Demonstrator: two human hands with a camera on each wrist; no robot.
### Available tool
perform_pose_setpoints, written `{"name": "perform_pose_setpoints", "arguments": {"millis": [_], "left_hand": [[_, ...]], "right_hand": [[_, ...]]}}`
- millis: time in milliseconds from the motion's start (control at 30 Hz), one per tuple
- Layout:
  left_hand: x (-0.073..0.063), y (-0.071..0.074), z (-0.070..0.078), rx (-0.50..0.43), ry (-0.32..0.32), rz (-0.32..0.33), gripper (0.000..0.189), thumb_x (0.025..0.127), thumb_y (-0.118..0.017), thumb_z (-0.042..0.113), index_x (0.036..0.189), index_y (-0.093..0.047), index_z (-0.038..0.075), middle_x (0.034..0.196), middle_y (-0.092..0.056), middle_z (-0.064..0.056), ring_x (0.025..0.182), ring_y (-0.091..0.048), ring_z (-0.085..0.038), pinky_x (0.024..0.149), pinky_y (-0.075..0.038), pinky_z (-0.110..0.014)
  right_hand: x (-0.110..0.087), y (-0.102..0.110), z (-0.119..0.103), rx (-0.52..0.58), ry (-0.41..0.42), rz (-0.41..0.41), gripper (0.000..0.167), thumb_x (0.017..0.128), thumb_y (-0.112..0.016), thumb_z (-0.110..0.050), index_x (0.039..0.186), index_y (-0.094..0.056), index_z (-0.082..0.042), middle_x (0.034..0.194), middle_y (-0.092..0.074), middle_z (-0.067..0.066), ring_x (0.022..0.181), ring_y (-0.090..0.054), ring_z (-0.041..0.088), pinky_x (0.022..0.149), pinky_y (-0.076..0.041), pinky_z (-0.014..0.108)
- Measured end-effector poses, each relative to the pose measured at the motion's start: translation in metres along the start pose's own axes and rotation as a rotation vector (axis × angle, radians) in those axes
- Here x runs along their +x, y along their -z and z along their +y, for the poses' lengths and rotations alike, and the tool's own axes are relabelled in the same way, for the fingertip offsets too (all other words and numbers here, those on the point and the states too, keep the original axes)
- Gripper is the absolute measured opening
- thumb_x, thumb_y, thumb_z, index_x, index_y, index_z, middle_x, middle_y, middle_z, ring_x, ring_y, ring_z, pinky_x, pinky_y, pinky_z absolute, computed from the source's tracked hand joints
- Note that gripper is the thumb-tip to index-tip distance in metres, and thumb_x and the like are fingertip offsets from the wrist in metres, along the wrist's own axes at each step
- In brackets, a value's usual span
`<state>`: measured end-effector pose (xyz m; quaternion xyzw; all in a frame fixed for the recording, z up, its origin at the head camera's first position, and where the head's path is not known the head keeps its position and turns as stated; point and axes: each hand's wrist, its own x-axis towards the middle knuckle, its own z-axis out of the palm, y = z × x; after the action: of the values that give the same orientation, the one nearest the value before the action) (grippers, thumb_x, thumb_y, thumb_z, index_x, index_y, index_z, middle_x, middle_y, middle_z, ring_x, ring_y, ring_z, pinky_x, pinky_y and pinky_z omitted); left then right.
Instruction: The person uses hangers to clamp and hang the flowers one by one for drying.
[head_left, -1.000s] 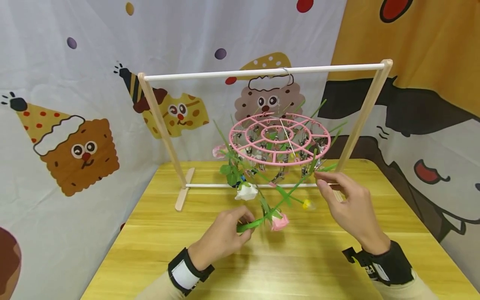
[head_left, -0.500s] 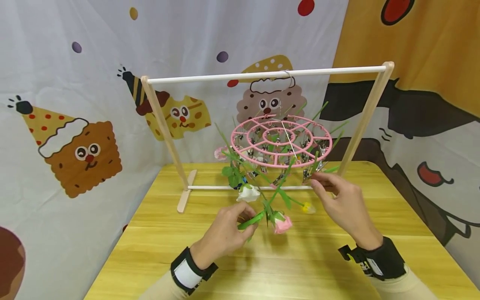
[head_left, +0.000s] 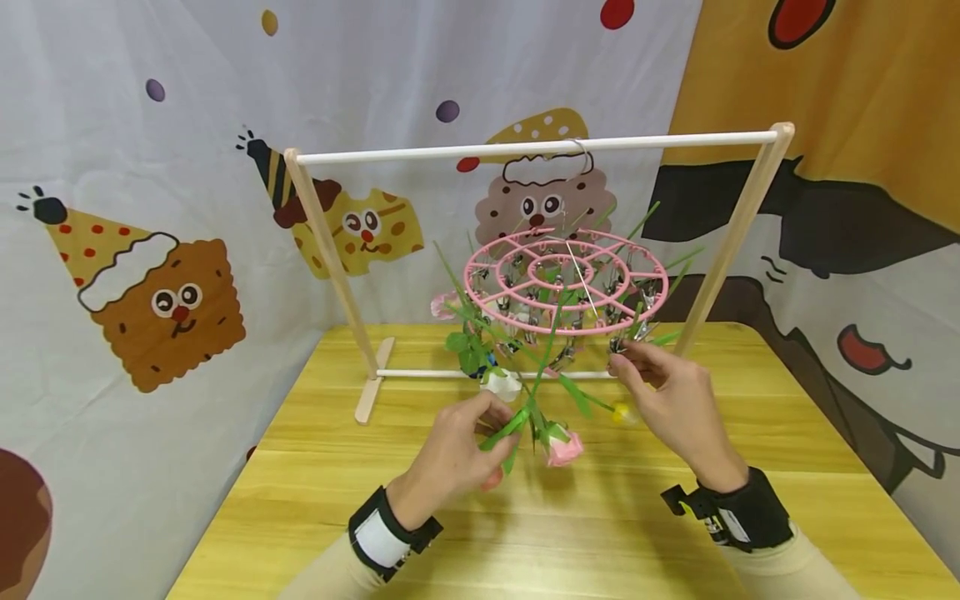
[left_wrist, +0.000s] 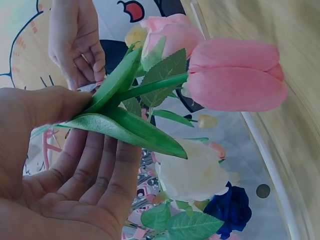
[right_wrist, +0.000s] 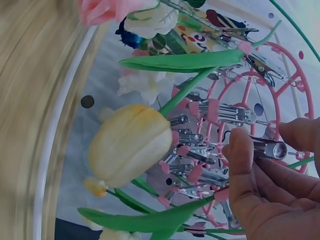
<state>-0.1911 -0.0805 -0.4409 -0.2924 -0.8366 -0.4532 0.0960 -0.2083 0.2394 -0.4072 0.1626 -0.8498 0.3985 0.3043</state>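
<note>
My left hand [head_left: 453, 446] pinches the green stem of a pink tulip [left_wrist: 237, 75] between thumb and fingers. The bloom points down toward the table, and the stem rises in front of the hanger. In the right wrist view, my right hand [right_wrist: 280, 185] pinches a metal clip [right_wrist: 270, 149] at the near right edge of a round pink clip hanger [head_left: 553, 321]. Several other flowers hang upside down from its clips: a pink rose [head_left: 564, 450], a white rose [head_left: 501, 384], a blue rose [left_wrist: 227, 210] and a yellow tulip [right_wrist: 130, 147].
The hanger hooks over the white top rail [head_left: 450, 152] of a rack with wooden side posts [head_left: 330, 250]. A lower white rail [head_left: 427, 374] runs just above the wooden table [head_left: 315, 492]. A cartoon-printed curtain [head_left: 97, 350] stands behind.
The tulip's stem has swung from leaning far right to nearly upright in my left hand. My right hand has shifted a little left, with the clip at its fingertips.
</note>
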Motion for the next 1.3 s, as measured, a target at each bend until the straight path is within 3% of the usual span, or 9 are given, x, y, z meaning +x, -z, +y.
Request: {"name": "perform_pose_setpoints", "arguments": {"millis": [133,433,667,900,1300], "left_hand": [[0.002,-0.003,0.0,-0.02,0.01,0.02,0.022,0.1,-0.089,0.005,0.116,-0.076,0.011,0.109,-0.086,-0.003,0.097,-0.083,-0.016,0.09,-0.072,-0.026],[0.005,-0.008,0.002,-0.055,-0.036,0.056,0.023,0.1,-0.089,0.005,0.117,-0.075,0.01,0.111,-0.086,-0.006,0.096,-0.083,-0.017,0.087,-0.075,-0.035],[0.006,-0.013,0.004,-0.088,-0.069,0.091,0.024,0.099,-0.09,0.003,0.117,-0.075,0.01,0.109,-0.086,-0.006,0.093,-0.083,-0.014,0.084,-0.073,-0.027],[0.009,-0.018,0.006,-0.132,-0.089,0.103,0.024,0.099,-0.089,0.003,0.117,-0.075,0.009,0.108,-0.085,-0.006,0.092,-0.082,-0.015,0.085,-0.073,-0.027],[0.014,-0.025,0.012,-0.178,-0.105,0.115,0.025,0.099,-0.089,0.001,0.119,-0.074,0.007,0.109,-0.085,-0.009,0.093,-0.083,-0.016,0.085,-0.073,-0.026]], "right_hand": [[0.0,-0.003,-0.002,0.032,-0.023,-0.008,0.026,0.111,-0.082,-0.01,0.134,-0.083,0.003,0.103,-0.09,0.015,0.088,-0.078,-0.008,0.08,-0.059,0.002],[0.001,-0.006,-0.003,0.038,-0.018,-0.02,0.024,0.114,-0.078,-0.013,0.133,-0.083,0.001,0.096,-0.089,0.009,0.081,-0.077,-0.007,0.076,-0.062,0.008],[0.001,-0.009,-0.008,0.125,-0.048,-0.053,0.022,0.115,-0.076,-0.013,0.13,-0.083,0.001,0.097,-0.089,0.011,0.082,-0.081,-0.001,0.076,-0.068,0.016],[0.0,-0.012,-0.011,0.171,-0.059,-0.07,0.02,0.115,-0.076,-0.013,0.129,-0.083,-0.001,0.098,-0.088,0.01,0.083,-0.081,0.0,0.078,-0.069,0.018],[0.0,-0.016,-0.015,0.331,-0.035,-0.1,0.034,0.115,-0.073,-0.003,0.148,-0.075,-0.001,0.102,-0.085,0.015,0.082,-0.085,0.015,0.077,-0.073,0.028]]}}
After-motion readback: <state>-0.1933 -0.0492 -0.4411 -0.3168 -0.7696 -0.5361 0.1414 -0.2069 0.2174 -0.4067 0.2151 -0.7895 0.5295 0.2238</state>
